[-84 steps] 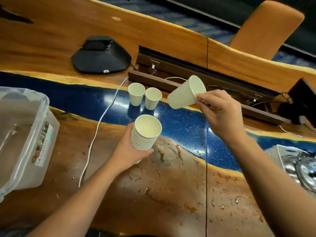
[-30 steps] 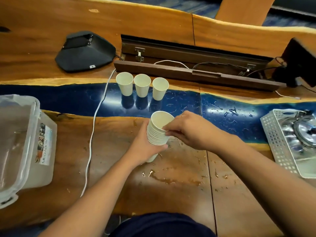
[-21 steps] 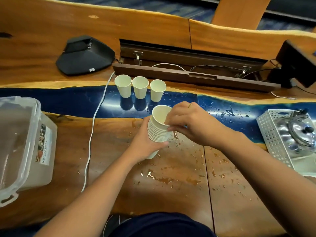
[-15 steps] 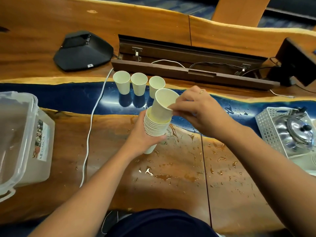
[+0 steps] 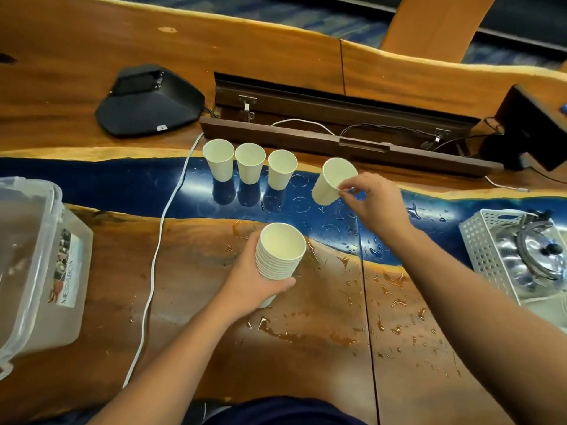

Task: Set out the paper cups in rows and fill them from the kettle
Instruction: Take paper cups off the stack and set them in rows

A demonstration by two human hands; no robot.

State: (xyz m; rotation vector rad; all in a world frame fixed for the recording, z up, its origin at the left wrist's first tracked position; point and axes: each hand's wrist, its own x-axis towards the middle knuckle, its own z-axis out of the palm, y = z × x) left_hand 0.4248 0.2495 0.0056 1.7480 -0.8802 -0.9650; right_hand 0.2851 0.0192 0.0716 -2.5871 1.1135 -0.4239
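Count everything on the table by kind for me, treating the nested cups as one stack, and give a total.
Single paper cups: 4, three standing, one held tilted
Stack of cups: 1
Kettle: 1
White basket: 1
Clear plastic box: 1
Black devices: 2
Total: 10

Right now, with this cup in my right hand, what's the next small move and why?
Probably set the cup down upright just right of the three standing cups, extending the row. Your right hand pinches it by the rim, tilted above the blue strip, and the spot beside the third cup looks free. Your left hand holds the stack, ready for the next.
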